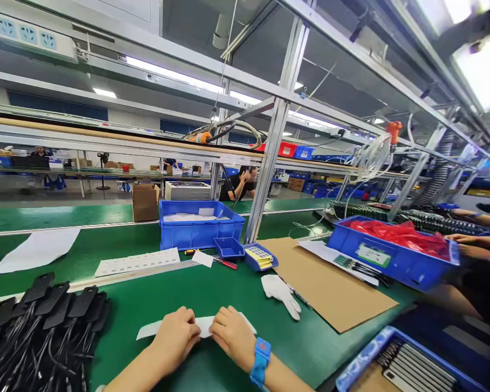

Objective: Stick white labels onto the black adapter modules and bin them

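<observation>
My left hand [175,336] and my right hand [231,333] lie close together on the green bench, both with fingers curled down onto a white paper strip [204,325] that shows between and beside them. The strip lies flat on the mat. A blue wristband [261,361] sits on my right wrist. A row of black cables with flat black tags [44,326] lies to the left of my left hand. A white glove [281,293] lies just beyond my right hand.
A cardboard sheet [330,286] lies to the right, with a blue bin of red bags [392,253] behind it. A larger blue bin [200,223], small blue trays [261,257] and a red-handled tool [224,263] stand ahead. Other people's arms [473,242] reach in at right.
</observation>
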A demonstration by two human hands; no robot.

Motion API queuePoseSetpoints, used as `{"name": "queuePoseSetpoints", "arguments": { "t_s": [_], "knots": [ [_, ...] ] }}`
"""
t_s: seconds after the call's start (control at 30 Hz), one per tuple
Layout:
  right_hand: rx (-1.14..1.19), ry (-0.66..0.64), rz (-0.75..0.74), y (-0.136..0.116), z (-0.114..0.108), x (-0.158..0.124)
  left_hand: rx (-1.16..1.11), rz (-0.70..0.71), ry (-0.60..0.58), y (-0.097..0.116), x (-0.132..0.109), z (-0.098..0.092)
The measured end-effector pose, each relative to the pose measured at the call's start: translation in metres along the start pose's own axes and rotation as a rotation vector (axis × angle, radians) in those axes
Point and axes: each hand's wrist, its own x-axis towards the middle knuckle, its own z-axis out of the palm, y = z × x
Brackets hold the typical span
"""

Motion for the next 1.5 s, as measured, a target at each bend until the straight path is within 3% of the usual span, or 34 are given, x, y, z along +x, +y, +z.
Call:
{"name": "queuePoseSetpoints", "arguments": {
  "t_s": [0.07, 0.17, 0.37, 0.53, 0.7, 0.87, 1.1, 1.33, 1.5],
  "knots": [
    [0.099, -0.018, 0.056, -0.005, 0.020, -0.014, -0.013, -0.037, -0.060, 0.000, -0.012, 0.006],
    [0.246, -0.042, 0.122, -0.016, 0.027, -0.027, -0.094, -0.136, -0.106, -0.002, -0.020, 0.010],
    [0.454, -0.108, 0.249, -0.023, -0.002, -0.018, -0.293, -0.249, -0.241, -0.014, -0.007, 0.008],
    [0.571, -0.342, 0.433, -0.009, -0.013, 0.001, -0.268, -0.239, -0.346, -0.021, 0.012, 0.002],
    [0.597, -0.408, 0.445, 0.005, -0.015, 0.016, -0.069, -0.207, -0.325, -0.010, 0.018, 0.000],
    [0.513, -0.477, 0.466, 0.005, -0.019, 0.024, 0.054, -0.073, -0.318, -0.003, 0.024, 0.009],
    [0.206, -0.433, 0.424, -0.003, -0.024, 0.029, 0.410, -0.137, -0.418, -0.002, 0.044, 0.023],
    [0.359, -0.466, 0.285, 0.032, -0.027, 0.016, 0.434, -0.031, -0.385, 0.001, 0.041, 0.016],
    [0.360, -0.471, 0.325, 0.046, -0.027, 0.009, 0.420, -0.030, -0.390, 0.005, 0.041, 0.014]
  ]
}}
